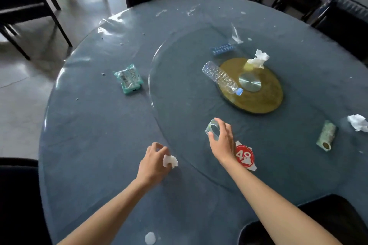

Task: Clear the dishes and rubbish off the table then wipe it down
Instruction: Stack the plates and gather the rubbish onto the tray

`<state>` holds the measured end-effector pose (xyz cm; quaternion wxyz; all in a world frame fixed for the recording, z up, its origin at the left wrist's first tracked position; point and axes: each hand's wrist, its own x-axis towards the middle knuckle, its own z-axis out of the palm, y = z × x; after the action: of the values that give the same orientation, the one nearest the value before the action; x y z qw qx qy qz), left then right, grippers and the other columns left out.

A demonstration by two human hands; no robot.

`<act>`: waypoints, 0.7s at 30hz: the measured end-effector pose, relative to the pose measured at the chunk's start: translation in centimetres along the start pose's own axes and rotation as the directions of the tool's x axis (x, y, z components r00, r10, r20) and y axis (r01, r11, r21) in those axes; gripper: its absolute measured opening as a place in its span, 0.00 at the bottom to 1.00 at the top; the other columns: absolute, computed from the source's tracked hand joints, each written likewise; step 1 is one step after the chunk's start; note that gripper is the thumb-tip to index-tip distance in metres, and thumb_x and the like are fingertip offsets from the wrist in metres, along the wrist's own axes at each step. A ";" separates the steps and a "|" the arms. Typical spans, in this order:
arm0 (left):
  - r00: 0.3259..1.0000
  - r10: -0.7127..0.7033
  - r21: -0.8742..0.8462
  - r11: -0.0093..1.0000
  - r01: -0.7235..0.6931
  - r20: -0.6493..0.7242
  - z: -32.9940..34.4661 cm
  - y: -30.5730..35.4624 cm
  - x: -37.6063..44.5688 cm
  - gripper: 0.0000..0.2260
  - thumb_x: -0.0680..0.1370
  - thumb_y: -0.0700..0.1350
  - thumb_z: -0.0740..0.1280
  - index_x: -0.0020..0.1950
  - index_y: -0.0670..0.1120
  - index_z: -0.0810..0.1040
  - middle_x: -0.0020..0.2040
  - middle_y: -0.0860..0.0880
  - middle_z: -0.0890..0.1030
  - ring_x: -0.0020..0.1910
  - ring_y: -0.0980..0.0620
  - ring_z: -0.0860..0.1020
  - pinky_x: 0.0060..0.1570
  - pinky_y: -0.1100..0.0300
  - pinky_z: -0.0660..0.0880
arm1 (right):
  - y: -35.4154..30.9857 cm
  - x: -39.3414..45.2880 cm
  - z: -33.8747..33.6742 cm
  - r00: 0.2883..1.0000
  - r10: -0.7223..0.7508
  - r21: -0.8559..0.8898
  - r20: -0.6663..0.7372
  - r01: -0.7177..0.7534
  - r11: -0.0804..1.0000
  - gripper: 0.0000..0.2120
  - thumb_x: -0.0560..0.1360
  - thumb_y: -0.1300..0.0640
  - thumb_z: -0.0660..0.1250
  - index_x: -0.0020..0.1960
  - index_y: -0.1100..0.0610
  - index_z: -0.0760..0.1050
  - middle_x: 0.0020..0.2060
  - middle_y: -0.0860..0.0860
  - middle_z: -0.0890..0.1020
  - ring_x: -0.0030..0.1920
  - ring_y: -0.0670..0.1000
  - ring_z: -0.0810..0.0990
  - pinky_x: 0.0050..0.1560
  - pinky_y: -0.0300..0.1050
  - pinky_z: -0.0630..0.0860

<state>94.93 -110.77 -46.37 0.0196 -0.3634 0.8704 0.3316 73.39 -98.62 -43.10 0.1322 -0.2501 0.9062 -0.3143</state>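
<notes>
head | left hand (154, 162) pinches tissue (170, 161); right hand (222, 141) grips clear cup (212, 130)

Table (83, 165): bare cloth at near left. Obstacles: green packet (128, 79) left; bottle (222, 77), tissue (257, 59) at centre; paper roll (326, 135) right.

We held a crumpled white tissue (170, 161) in our left hand (154, 162), a clear glass (212, 129) in our right hand (222, 139); a crushed bottle (222, 77) lay beyond.

Glossy plastic-covered table (99, 125) — crinkled clear plastic bottle (221, 77), crumpled paper tissue (258, 58).
</notes>
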 end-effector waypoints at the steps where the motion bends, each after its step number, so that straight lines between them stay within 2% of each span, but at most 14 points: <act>1: 1.000 0.015 -0.024 1.000 -0.015 -0.010 -0.3 -0.1 0.2 0.11 0.72 0.49 0.72 0.51 0.50 0.76 0.55 0.55 0.72 0.55 0.51 0.71 0.45 0.53 0.77 | -0.1 0.0 0.1 1.000 0.005 -0.001 -0.009 -0.005 1.000 0.23 0.78 0.60 0.69 0.72 0.51 0.71 0.64 0.55 0.73 0.62 0.56 0.76 0.59 0.46 0.73; 4: 0.996 0.031 -0.123 0.992 -0.041 -0.083 -2.0 -0.2 1.1 0.06 0.71 0.47 0.69 0.43 0.47 0.74 0.43 0.55 0.75 0.45 0.49 0.74 0.42 0.53 0.74 | -0.5 0.3 0.4 1.000 0.020 -0.010 -0.019 -0.020 1.000 0.21 0.77 0.60 0.70 0.68 0.50 0.72 0.59 0.55 0.74 0.52 0.53 0.77 0.49 0.42 0.71; 8: 0.965 -0.140 -0.328 0.943 0.061 -0.221 -5.5 -0.3 4.2 0.05 0.69 0.40 0.67 0.37 0.43 0.71 0.32 0.47 0.76 0.36 0.42 0.74 0.38 0.51 0.73 | -1.7 1.9 0.5 0.998 -0.030 -0.016 -0.056 0.029 0.999 0.17 0.77 0.62 0.69 0.63 0.51 0.76 0.53 0.52 0.73 0.48 0.50 0.77 0.44 0.45 0.76; 11: 0.959 -0.199 -0.379 0.919 0.111 -0.201 -8.3 -0.9 7.7 0.07 0.71 0.34 0.65 0.45 0.45 0.72 0.38 0.46 0.81 0.40 0.40 0.78 0.42 0.49 0.76 | -2.9 4.6 0.2 0.995 -0.029 0.023 -0.092 0.031 0.999 0.18 0.76 0.67 0.64 0.61 0.52 0.78 0.51 0.52 0.71 0.43 0.51 0.75 0.48 0.49 0.78; 13: 0.960 -0.202 -0.420 0.901 0.106 -0.192 -10.3 -1.4 10.1 0.13 0.69 0.33 0.63 0.49 0.47 0.75 0.41 0.46 0.83 0.43 0.39 0.80 0.45 0.49 0.78 | -3.6 7.2 -0.3 0.993 -0.018 0.067 -0.115 0.026 0.997 0.24 0.75 0.70 0.60 0.64 0.50 0.78 0.52 0.52 0.70 0.45 0.51 0.74 0.54 0.45 0.75; 14: 0.955 -0.206 -0.421 0.902 0.101 -0.212 -11.3 -1.7 11.4 0.14 0.68 0.36 0.61 0.50 0.48 0.77 0.41 0.44 0.82 0.44 0.38 0.79 0.45 0.49 0.78 | -3.9 8.6 -0.6 0.992 -0.012 0.083 -0.125 0.022 0.996 0.26 0.75 0.71 0.58 0.66 0.50 0.77 0.54 0.52 0.69 0.47 0.52 0.74 0.57 0.42 0.73; 17: 0.926 -0.191 -0.332 0.940 0.077 -0.325 -14.0 -2.6 15.4 0.17 0.62 0.43 0.58 0.45 0.43 0.81 0.44 0.39 0.78 0.44 0.37 0.76 0.46 0.53 0.73 | -4.2 13.2 -1.6 0.989 0.007 0.090 -0.148 0.007 0.996 0.25 0.74 0.71 0.59 0.65 0.52 0.78 0.56 0.57 0.70 0.55 0.55 0.74 0.60 0.36 0.67; 21: 0.891 -0.236 -0.220 0.962 0.159 -0.388 -16.3 -4.5 20.2 0.15 0.63 0.52 0.63 0.38 0.41 0.76 0.43 0.37 0.76 0.45 0.38 0.76 0.45 0.53 0.72 | -3.4 18.6 -2.8 0.986 0.024 0.013 -0.167 -0.022 1.000 0.16 0.72 0.64 0.69 0.59 0.56 0.76 0.55 0.60 0.73 0.60 0.59 0.73 0.58 0.46 0.72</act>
<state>86.34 -135.23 -41.71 -0.1634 -0.5121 0.7792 0.3223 57.92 -109.48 -40.36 0.0610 -0.2116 0.9152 -0.3374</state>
